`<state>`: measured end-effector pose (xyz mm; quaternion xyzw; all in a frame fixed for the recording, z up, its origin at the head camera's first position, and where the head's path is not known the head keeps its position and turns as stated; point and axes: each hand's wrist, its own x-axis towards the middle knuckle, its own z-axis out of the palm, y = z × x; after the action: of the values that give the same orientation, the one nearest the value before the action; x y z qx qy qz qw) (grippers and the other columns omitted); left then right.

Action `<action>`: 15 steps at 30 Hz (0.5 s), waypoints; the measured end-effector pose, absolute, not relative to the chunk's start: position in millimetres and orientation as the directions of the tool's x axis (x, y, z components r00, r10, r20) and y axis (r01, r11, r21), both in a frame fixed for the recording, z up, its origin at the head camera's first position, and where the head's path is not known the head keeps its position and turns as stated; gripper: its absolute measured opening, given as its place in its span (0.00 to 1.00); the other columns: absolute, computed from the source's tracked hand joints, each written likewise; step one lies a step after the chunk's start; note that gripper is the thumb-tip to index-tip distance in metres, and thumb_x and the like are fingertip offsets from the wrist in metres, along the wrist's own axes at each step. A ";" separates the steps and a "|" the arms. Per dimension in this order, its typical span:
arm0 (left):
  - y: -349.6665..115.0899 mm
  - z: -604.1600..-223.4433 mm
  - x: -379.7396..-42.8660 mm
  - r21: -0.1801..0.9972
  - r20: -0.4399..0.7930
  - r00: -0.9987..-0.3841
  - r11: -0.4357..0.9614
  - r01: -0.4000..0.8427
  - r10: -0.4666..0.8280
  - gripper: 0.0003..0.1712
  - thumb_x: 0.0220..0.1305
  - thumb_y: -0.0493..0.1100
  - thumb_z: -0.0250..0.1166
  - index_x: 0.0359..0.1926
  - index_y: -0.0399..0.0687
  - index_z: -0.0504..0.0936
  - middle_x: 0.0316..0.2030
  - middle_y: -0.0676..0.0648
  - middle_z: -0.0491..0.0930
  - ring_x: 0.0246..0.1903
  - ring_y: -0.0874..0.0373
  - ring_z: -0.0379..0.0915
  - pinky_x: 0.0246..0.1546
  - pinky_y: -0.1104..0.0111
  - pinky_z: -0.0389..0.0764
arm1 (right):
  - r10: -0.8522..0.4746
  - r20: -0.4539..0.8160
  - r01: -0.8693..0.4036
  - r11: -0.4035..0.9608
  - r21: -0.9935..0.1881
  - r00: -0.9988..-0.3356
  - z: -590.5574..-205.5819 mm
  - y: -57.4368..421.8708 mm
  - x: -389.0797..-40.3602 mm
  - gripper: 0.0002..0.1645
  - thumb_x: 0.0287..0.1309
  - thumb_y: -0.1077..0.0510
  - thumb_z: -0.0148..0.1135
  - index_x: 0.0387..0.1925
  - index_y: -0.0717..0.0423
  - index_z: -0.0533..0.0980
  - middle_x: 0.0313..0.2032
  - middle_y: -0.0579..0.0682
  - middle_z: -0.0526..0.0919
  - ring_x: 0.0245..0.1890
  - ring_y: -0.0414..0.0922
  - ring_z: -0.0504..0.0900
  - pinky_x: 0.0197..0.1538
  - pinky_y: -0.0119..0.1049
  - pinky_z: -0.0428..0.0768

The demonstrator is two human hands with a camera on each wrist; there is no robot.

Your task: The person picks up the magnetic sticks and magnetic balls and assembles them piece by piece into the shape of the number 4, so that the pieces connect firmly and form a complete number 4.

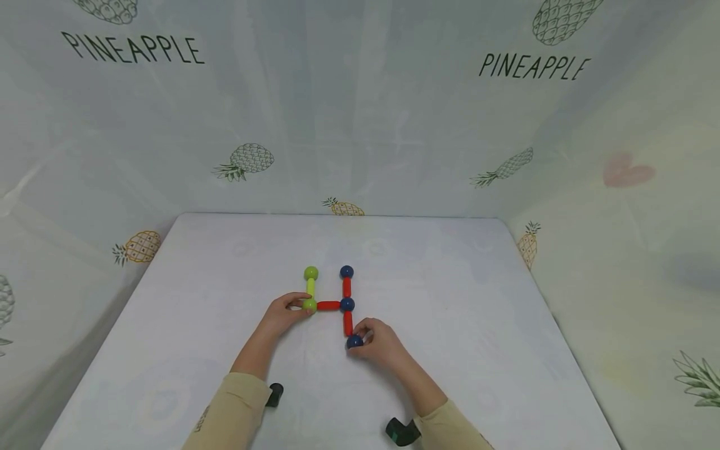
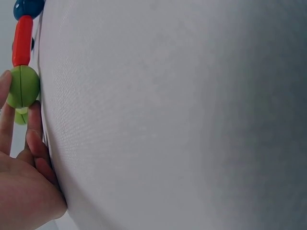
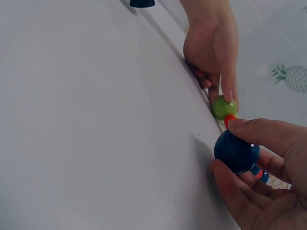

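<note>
Balls and rods are joined in a flat figure on the white table. My left hand (image 1: 284, 314) pinches the near green ball (image 1: 309, 305) between thumb and fingers. From that ball a lime rod (image 1: 310, 287) runs back to another green ball (image 1: 311, 272), and a red rod (image 1: 329, 305) runs right to the middle blue ball (image 1: 347, 304). A second red rod links this to the far blue ball (image 1: 346, 272). My right hand (image 1: 384, 345) grips the nearest blue ball (image 3: 236, 152), at the end of the near red rod (image 1: 348, 324).
The white tabletop (image 1: 461, 300) reaches back to a pale curtain (image 1: 382, 125) printed with pineapples, which also hangs on both sides. Dark pieces (image 1: 402, 431) stick out by both sleeves (image 1: 230, 409).
</note>
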<state>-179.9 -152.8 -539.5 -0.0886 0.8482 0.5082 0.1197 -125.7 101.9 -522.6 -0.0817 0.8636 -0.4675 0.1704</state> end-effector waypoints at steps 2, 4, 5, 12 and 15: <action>-152.9 -539.6 -179.9 0.841 -0.292 -0.956 0.468 -0.270 -0.027 0.21 0.57 0.43 0.73 0.52 0.50 0.83 0.41 0.46 0.80 0.41 0.50 0.69 0.37 0.64 0.69 | -0.301 -0.216 0.018 0.545 -0.838 -0.929 -522.5 101.2 -125.4 0.19 0.46 0.58 0.77 0.40 0.54 0.78 0.33 0.45 0.75 0.33 0.45 0.73 0.32 0.35 0.77; -153.2 -540.0 -180.0 0.843 -0.286 -0.958 0.469 -0.263 -0.022 0.21 0.57 0.42 0.73 0.52 0.49 0.83 0.41 0.46 0.80 0.41 0.50 0.69 0.37 0.64 0.68 | -0.301 -0.215 0.017 0.546 -0.838 -0.929 -523.2 100.5 -125.0 0.19 0.46 0.59 0.77 0.39 0.53 0.78 0.32 0.45 0.75 0.33 0.45 0.73 0.32 0.34 0.76; -153.1 -540.0 -180.1 0.843 -0.288 -0.957 0.468 -0.265 -0.024 0.21 0.57 0.42 0.73 0.52 0.50 0.83 0.41 0.47 0.80 0.41 0.50 0.69 0.37 0.64 0.68 | -0.301 -0.216 0.017 0.546 -0.837 -0.929 -523.1 100.2 -124.8 0.19 0.46 0.59 0.77 0.39 0.53 0.78 0.32 0.45 0.75 0.33 0.45 0.74 0.32 0.34 0.76; -153.0 -539.6 -180.0 0.842 -0.289 -0.957 0.469 -0.268 -0.028 0.21 0.57 0.42 0.73 0.53 0.49 0.83 0.41 0.46 0.80 0.42 0.50 0.70 0.38 0.64 0.69 | -0.301 -0.200 -0.002 0.557 -0.831 -0.932 -525.3 98.0 -124.5 0.19 0.44 0.59 0.78 0.38 0.53 0.79 0.29 0.44 0.76 0.31 0.43 0.74 0.32 0.33 0.76; -152.6 -539.3 -180.2 0.841 -0.289 -0.957 0.470 -0.268 -0.029 0.21 0.57 0.42 0.72 0.53 0.49 0.83 0.42 0.47 0.80 0.42 0.51 0.70 0.38 0.64 0.69 | -0.303 -0.190 -0.015 0.563 -0.826 -0.934 -527.3 97.4 -124.9 0.19 0.44 0.59 0.79 0.38 0.53 0.79 0.29 0.44 0.75 0.30 0.43 0.73 0.31 0.32 0.75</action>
<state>-180.2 -152.6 -539.3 -0.0875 0.8491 0.5074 0.1178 -124.9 97.4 -527.3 -0.0915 0.8700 -0.4582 0.1572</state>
